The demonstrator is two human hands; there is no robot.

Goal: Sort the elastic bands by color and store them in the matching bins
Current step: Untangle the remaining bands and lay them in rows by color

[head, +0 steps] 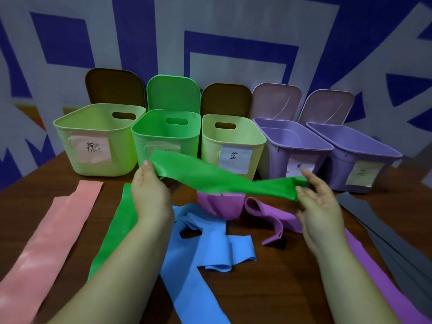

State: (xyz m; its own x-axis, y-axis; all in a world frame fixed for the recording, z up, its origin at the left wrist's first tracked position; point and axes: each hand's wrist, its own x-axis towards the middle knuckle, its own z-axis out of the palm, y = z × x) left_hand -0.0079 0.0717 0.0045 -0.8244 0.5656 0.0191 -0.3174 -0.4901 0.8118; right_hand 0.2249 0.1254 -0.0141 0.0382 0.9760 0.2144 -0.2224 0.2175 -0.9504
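Green band (210, 176) held above the tabletop (292, 265), long axis left-right; left hand (149, 192) pinches one end, right hand (318, 202) the other. Bright green bin (149, 141) sits just behind the left grip, nearer that hand.

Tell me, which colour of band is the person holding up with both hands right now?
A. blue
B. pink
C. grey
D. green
D: the left hand and the right hand each pinch one end of a green band, stretched in the air in front of the bins; the pink, blue and grey bands lie on the table.
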